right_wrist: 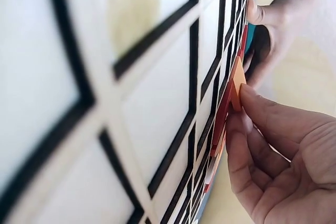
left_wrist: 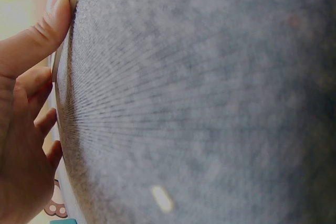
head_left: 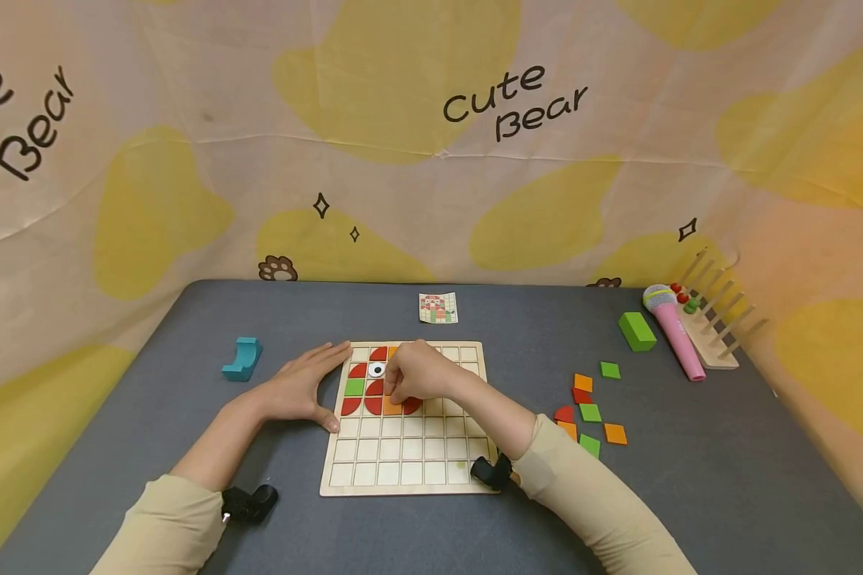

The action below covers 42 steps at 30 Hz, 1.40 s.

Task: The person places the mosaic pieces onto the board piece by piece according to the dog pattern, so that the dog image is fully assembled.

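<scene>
L hand (head_left: 296,390) is spread along the left edge of the grid board (head_left: 403,451), a good brace; R hand (head_left: 423,372) pinches a tilted orange tile (right_wrist: 238,74) at the board's far half — best squared up, then laid flat w/o nudging adj. red pcs (head_left: 373,405).

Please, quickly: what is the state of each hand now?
Left hand: open, touching the left edge of the grid board.
Right hand: closed, pinching an orange tile with thumb and finger.
</scene>
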{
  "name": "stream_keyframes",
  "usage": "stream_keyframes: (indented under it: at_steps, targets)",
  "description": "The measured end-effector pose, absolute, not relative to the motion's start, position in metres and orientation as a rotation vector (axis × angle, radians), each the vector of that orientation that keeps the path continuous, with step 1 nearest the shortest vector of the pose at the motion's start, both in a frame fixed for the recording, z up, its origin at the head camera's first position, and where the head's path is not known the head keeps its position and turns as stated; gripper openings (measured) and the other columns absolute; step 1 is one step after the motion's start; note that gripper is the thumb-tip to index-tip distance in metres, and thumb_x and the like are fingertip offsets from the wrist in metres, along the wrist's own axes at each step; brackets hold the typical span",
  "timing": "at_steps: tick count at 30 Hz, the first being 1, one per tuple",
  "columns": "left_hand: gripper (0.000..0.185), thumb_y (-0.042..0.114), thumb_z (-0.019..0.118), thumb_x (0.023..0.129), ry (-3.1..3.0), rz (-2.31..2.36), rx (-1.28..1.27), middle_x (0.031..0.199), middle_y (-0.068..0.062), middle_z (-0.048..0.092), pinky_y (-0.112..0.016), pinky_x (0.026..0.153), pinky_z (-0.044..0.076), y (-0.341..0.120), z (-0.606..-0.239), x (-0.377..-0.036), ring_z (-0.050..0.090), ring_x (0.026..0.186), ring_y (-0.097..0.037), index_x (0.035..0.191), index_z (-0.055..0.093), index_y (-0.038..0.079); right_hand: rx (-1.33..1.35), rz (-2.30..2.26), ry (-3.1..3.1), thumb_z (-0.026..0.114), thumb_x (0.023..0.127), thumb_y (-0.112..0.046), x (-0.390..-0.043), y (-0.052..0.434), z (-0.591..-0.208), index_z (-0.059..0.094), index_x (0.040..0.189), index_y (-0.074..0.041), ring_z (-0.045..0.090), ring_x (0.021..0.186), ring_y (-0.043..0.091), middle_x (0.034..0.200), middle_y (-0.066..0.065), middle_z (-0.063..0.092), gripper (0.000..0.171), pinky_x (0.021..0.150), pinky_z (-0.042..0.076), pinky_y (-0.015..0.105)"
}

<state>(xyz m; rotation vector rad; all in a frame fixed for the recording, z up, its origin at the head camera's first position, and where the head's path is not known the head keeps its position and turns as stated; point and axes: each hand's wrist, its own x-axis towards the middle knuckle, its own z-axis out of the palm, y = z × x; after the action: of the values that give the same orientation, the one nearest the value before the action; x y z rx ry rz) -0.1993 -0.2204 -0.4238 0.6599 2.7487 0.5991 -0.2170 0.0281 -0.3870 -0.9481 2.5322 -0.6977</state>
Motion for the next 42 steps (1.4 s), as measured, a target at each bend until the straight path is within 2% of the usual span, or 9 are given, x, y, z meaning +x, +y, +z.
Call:
stream_keyframes:
  at_steps: [11, 18, 29, 35, 42]
  targets:
    - [0.126, 0.058, 0.089, 0.056, 2.752, 0.599, 0.675, 0.165, -0.012, 0.026, -0.076, 0.107, 0.024, -0.222, -0.424, -0.199, 0.022, 0.150, -0.046, 0.156, 0.030, 0.009, -0.958, -0.680, 2.537, 0.082, 0.077, -0.006, -0.216, 0.027, -0.389, 0.077, 0.076, -0.011, 0.056, 0.066, 0.004, 0.076, 0.000, 0.076, 0.007, 0.060, 0.043, 0.017]
    - [0.125, 0.057, 0.089, 0.056, 2.751, 0.593, 0.661, 0.165, -0.012, 0.026, -0.076, 0.108, 0.024, -0.219, -0.424, -0.200, 0.021, 0.150, -0.046, 0.156, 0.030, 0.009, -0.952, -0.715, 2.535, 0.079, 0.082, -0.011, -0.220, 0.047, -0.374, 0.077, 0.086, -0.010, 0.060, 0.070, 0.008, 0.081, 0.001, 0.075, 0.005, 0.063, 0.046, 0.019]
    - [0.126, 0.057, 0.089, 0.057, 2.746, 0.595, 0.665, 0.165, -0.014, 0.025, -0.077, 0.108, 0.023, -0.220, -0.424, -0.200, 0.020, 0.150, -0.046, 0.156, 0.029, 0.008, -0.744, -0.805, 2.689, 0.075, 0.086, -0.012, -0.238, 0.150, -0.346, 0.076, 0.099, -0.005, 0.065, 0.078, 0.013, 0.089, 0.005, 0.075, 0.015, 0.071, 0.053, 0.027]
    - [0.126, 0.057, 0.089, 0.057, 2.751, 0.578, 0.661, 0.165, -0.014, 0.026, -0.076, 0.108, 0.023, -0.221, -0.425, -0.199, 0.021, 0.150, -0.047, 0.156, 0.029, 0.007, -0.615, -0.785, 2.724, 0.074, 0.088, -0.015, -0.242, 0.211, -0.348, 0.074, 0.105, -0.004, 0.068, 0.082, 0.014, 0.095, 0.007, 0.076, 0.020, 0.076, 0.056, 0.032]
    - [0.126, 0.055, 0.089, 0.057, 2.749, 0.583, 0.647, 0.164, -0.014, 0.026, -0.077, 0.108, 0.023, -0.219, -0.422, -0.199, 0.021, 0.150, -0.047, 0.156, 0.029, 0.007, -0.539, -0.750, 2.719, 0.074, 0.088, -0.017, -0.241, 0.270, -0.355, 0.071, 0.113, -0.001, 0.069, 0.093, 0.019, 0.108, 0.016, 0.074, 0.030, 0.079, 0.055, 0.031]
